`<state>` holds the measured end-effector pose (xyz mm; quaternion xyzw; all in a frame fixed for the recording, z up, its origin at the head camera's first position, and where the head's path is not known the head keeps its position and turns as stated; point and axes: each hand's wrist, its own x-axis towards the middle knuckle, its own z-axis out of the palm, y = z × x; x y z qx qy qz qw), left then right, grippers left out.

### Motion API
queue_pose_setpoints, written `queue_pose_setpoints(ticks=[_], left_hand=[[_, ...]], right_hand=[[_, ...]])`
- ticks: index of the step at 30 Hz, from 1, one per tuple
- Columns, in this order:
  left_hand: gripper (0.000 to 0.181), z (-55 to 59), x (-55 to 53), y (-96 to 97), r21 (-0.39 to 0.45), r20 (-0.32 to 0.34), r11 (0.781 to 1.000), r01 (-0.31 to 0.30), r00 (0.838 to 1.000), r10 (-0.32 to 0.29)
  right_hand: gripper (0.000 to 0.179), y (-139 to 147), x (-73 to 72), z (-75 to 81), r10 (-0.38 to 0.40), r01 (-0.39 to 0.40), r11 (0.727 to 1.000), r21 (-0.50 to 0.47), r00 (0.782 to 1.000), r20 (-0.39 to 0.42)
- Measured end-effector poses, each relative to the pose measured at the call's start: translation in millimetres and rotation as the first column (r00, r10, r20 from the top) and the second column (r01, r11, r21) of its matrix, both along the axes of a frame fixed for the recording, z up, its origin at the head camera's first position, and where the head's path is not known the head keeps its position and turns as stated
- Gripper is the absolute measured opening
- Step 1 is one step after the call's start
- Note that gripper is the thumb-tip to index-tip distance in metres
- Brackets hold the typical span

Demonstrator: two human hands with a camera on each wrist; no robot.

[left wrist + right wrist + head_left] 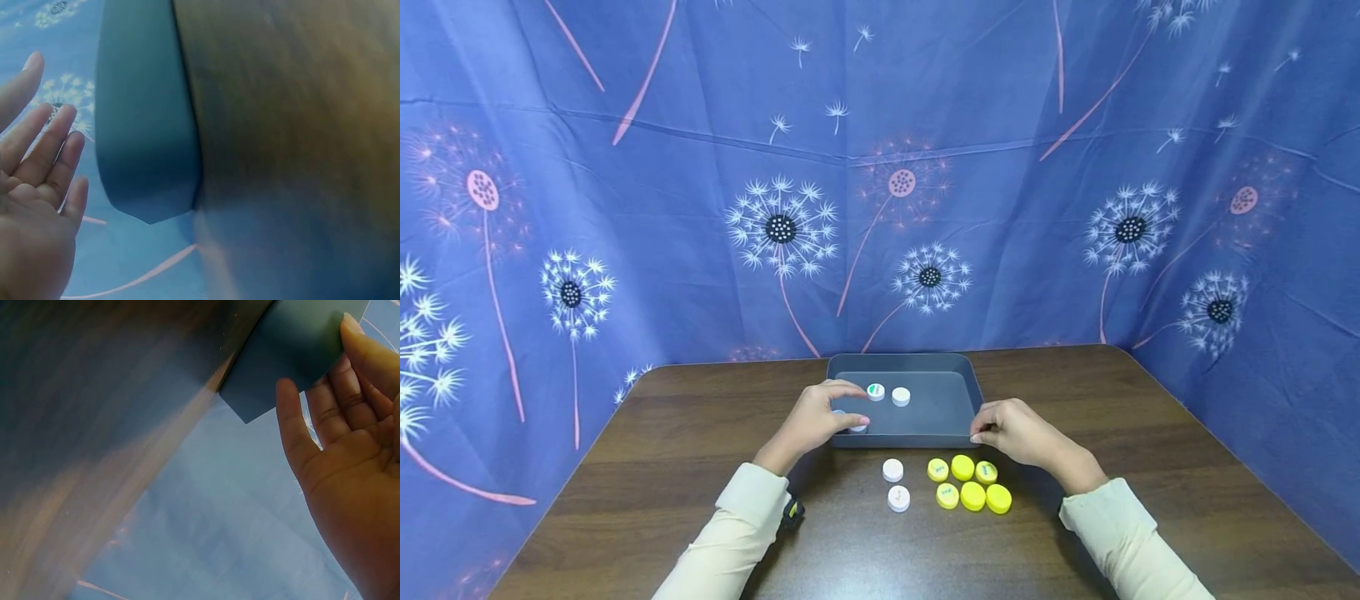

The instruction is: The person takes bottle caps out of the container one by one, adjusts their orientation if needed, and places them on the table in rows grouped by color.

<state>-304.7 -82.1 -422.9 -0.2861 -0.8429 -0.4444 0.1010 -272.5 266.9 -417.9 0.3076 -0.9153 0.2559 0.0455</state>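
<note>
A shallow dark grey tray (936, 410) lies near the table's back edge, with a few round white bottle caps (901, 397) inside. One of them, a cap with a green mark (876, 392), sits just past the left fingertips. My left hand (812, 418) reaches over the tray's left side, thumb and fingers apart. Close under its thumb is another white cap (858, 428), partly hidden. The left wrist view shows loosely bent fingers (56, 144) with nothing in them. At the tray's front right corner, my right hand (1018, 429) pinches the wall between thumb and fingers.
Two white caps (892, 470) lie on the brown wooden table (700, 433) in front of the tray. Right of them several yellow caps (973, 496) form two rows. A small black object (792, 510) shows beside the left sleeve. Blue dandelion-print cloth (850, 233) hangs behind.
</note>
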Motion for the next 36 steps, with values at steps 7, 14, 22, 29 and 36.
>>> queue_pose_setpoints(ticks=[7, 14, 22, 29, 36], left_hand=[[0.031, -4.4, -15.2, -0.5, -0.049, 0.05, 0.999, -0.014, 0.999, 0.017], [0.029, -6.1, -25.4, 2.1, -0.137, 0.135, 0.991, -0.003, 0.991, 0.022], [0.032, -7.0, -33.0, 3.2, -0.248, 0.148, 0.969, 0.013, 0.989, 0.024], [0.029, -7.5, -32.9, 4.3, -0.381, 0.081, 0.924, 0.027, 0.997, 0.004], [0.023, -8.5, -31.8, 4.4, -0.471, 0.055, 0.881, 0.041, 0.998, -0.017]], right_hand=[[0.008, 1, -0.3, -1.6, 0.025, -0.025, 1.0, -0.009, 1.0, -0.014], [0.009, 1, -0.4, -1.9, 0.024, -0.024, 1.0, -0.004, 1.0, -0.018], [0.009, 0, -1.5, -0.9, 0.015, -0.015, 1.0, 0.005, 1.0, -0.008], [0.007, 0, 0.4, 1.3, 0.013, -0.013, 1.0, 0.008, 1.0, -0.006], [0.007, 0, 1.9, 1.6, 0.01, -0.01, 1.0, 0.003, 1.0, 0.016]])
